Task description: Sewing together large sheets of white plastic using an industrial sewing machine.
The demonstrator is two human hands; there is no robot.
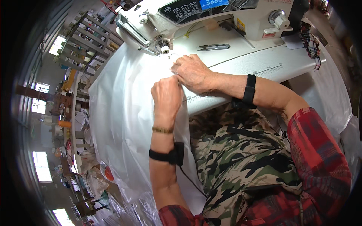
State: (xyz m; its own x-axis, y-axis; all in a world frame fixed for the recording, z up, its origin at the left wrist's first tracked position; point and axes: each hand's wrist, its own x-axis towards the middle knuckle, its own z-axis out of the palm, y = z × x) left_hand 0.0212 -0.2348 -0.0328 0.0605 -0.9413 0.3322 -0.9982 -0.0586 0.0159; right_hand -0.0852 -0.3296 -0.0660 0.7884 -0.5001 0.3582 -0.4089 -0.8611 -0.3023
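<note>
A large sheet of white translucent fabric drapes off the left side of a white sewing machine table. My left hand pinches the fabric's edge just below the machine's needle area. My right hand lies on the same edge beside it, fingers curled on the cloth near the presser foot. Both wrists carry black straps. The fabric under my hands is partly hidden.
A white sewing machine with a control panel and a handwheel stands at the top. Small thread snips lie on its bed. A plaid cloth hangs at the right. Metal racks stand at the far left.
</note>
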